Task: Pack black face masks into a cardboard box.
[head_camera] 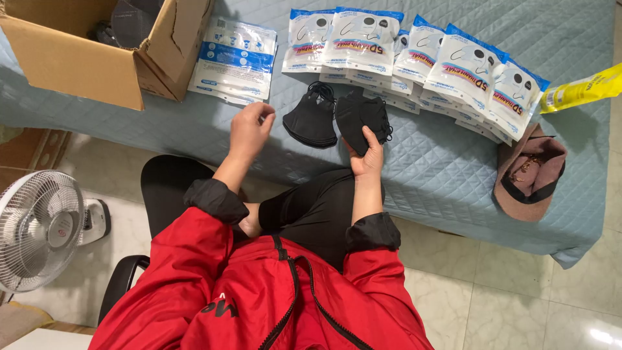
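Right hand (368, 155): forearm raised from the lap, fingers wrapped around a black folded face mask (360, 116) held just above the quilted blue cover (194, 123). Left hand (250, 128): raised, fingers curled loosely inward, holding nothing visible. A second stack of black masks (311, 120) lies on the cover between both hands. Cardboard box (84, 58) cut off at frame top; its dark contents are indistinct.

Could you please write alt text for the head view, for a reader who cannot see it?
A seated person in a red jacket holds black masks in the right hand over a quilted blue bed, the left hand raised beside a second mask pile. Packets line the bed behind; a cardboard box sits at left.
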